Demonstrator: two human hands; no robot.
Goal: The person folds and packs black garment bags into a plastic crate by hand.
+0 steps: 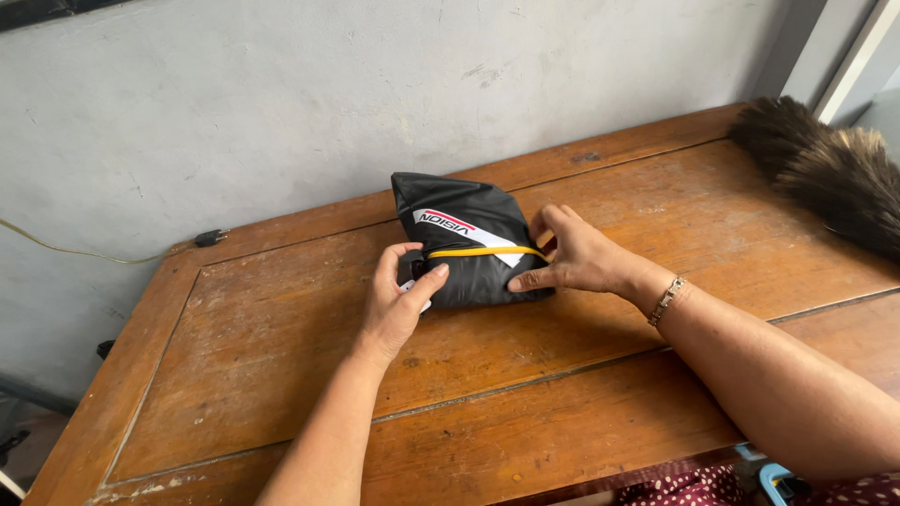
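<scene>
A folded black garment bundle point(464, 234) with a white and red patch lies on the wooden table point(281, 356), near its far edge. A yellow band point(483, 251) runs across the bundle. My left hand point(398, 300) grips the bundle's left near corner, thumb and fingers pinching the fabric. My right hand point(581, 258) holds the bundle's right side, fingers touching the yellow band's end. A metal bracelet point(667, 300) sits on my right wrist.
A dark feather duster point(825, 169) lies at the table's far right corner. A grey wall point(375, 84) stands directly behind the table. A thin cable with a black plug point(208, 238) hangs at the wall by the table's left rear corner.
</scene>
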